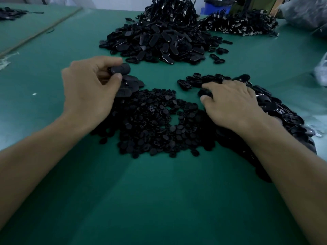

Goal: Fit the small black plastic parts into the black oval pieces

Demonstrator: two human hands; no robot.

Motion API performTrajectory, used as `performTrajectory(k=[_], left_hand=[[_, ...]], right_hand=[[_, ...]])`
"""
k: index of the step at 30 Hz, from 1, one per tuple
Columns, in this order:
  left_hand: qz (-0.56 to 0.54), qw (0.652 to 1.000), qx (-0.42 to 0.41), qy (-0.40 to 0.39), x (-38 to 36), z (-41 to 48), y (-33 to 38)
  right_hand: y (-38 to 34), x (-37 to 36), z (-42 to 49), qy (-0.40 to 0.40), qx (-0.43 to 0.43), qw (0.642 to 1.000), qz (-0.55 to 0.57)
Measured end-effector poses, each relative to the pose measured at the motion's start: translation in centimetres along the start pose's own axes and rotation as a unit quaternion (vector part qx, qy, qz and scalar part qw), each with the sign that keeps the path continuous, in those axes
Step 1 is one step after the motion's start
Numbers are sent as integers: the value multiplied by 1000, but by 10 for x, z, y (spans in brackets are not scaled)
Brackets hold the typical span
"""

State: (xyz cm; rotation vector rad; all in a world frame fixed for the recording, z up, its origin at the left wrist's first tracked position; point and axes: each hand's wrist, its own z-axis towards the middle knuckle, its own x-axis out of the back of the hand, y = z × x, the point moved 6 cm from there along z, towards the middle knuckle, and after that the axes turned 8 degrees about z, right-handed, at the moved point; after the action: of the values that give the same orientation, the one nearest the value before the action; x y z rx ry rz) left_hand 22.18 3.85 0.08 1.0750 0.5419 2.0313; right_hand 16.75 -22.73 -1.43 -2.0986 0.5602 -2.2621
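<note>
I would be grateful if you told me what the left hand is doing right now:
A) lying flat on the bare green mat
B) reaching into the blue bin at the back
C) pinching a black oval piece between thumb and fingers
C: the left hand is raised, with a black oval piece pinched between its thumb and fingertips.

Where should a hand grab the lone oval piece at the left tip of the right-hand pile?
Probably pinch the oval piece across its narrow width, one fingertip on each long side, coming from above. It lies flat at the tip of the pile, left of the right hand, with bare green mat on its left and near sides, so fingers fit.
</note>
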Motion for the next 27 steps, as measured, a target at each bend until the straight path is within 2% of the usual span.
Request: performTrajectory(k=[7,20,27], left_hand=[[83,996,8,-11,-2,6,-16],[141,989,25,-36,-4,6,-19],[124,991,-39,-16,-3,-3,2]], right_hand=[[-9,7,-4,51,43,998,5],[-8,18,-5,104,78,989,77],[-20,31,-9,204,164,954,146]])
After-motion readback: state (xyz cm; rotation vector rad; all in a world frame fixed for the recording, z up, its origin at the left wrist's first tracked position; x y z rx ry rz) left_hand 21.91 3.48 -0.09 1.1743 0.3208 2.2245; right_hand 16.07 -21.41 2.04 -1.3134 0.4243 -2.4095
